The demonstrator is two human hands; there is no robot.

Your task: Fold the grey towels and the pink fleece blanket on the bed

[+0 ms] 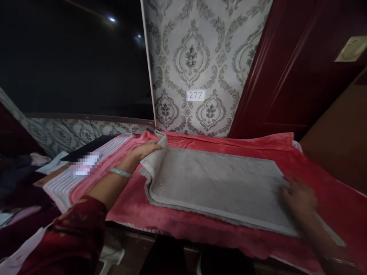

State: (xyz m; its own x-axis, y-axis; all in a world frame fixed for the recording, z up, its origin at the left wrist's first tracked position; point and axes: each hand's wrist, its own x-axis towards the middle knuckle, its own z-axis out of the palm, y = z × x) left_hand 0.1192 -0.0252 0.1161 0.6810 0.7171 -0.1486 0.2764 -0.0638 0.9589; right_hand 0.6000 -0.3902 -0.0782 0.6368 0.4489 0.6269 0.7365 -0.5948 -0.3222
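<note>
A grey fluffy mat (220,183) lies flat on a red plush cloth (160,214) that covers a table. My left hand (146,149) grips the mat's far left corner and has it lifted and curled over, so the pale underside shows. My right hand (298,198) rests on the mat near its right end; it is smeared by motion and its fingers are not clear. A bangle sits on each wrist, and a dark red sleeve covers my left arm.
A pink and white striped cloth (94,168) lies under the red one at the left. Patterned wallpaper with a small label reading 277 (195,95) is behind. A dark red door (286,76) stands at the right, a dark window at the left.
</note>
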